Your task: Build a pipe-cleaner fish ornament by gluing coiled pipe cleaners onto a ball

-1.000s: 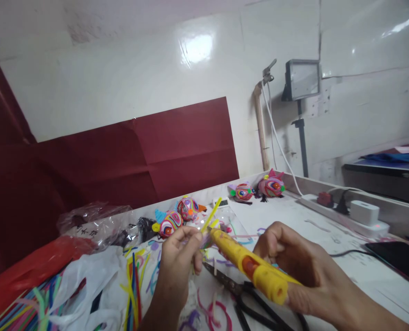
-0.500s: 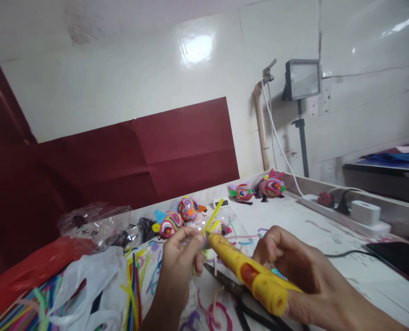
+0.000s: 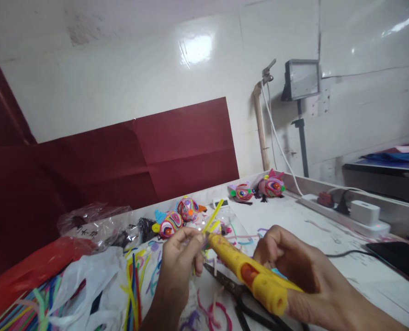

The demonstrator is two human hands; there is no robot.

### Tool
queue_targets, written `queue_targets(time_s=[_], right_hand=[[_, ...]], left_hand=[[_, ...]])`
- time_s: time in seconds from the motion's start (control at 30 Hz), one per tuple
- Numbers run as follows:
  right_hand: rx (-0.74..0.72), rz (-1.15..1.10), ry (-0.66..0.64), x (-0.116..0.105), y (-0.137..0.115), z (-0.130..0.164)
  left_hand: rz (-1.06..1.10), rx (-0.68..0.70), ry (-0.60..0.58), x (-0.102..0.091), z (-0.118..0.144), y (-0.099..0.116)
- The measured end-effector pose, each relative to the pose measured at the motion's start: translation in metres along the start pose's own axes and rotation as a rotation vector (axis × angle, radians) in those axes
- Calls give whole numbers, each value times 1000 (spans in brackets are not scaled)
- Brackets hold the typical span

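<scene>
My left hand [image 3: 178,266] pinches a yellow pipe cleaner [image 3: 213,215] that sticks up and to the right from my fingertips. My right hand [image 3: 304,276] grips a yellow glue gun [image 3: 249,275] with an orange trigger, its nozzle touching the pipe cleaner at my left fingertips. Both hands hover low over the white table [image 3: 328,239]. Black scissors [image 3: 235,294] lie on the table under the gun.
Several colourful ball-shaped craft creatures sit further back: two [image 3: 177,216] near a clear bag, two [image 3: 259,188] by the wall. Loose pipe cleaners [image 3: 135,285] and plastic bags [image 3: 83,280] lie at left. A power strip with a white charger [image 3: 363,214] and a dark phone [image 3: 400,257] lie at right.
The glue gun and my right hand have dipped slightly lower and nearer. My left hand keeps its pinch on the pipe cleaner almost unmoved.
</scene>
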State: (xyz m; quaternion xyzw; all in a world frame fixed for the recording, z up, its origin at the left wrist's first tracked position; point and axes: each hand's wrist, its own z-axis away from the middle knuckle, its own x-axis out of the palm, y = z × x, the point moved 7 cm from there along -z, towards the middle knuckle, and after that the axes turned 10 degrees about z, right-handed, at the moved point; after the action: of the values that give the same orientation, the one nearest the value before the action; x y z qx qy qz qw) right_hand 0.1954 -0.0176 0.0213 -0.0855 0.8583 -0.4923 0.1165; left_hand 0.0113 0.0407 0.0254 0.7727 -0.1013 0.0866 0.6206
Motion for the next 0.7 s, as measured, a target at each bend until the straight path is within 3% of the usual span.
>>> queue_targets(time_s=[0.7], right_hand=[[23, -4, -27, 0, 5, 4]], left_hand=[[-17, 5, -12, 1, 1, 1]])
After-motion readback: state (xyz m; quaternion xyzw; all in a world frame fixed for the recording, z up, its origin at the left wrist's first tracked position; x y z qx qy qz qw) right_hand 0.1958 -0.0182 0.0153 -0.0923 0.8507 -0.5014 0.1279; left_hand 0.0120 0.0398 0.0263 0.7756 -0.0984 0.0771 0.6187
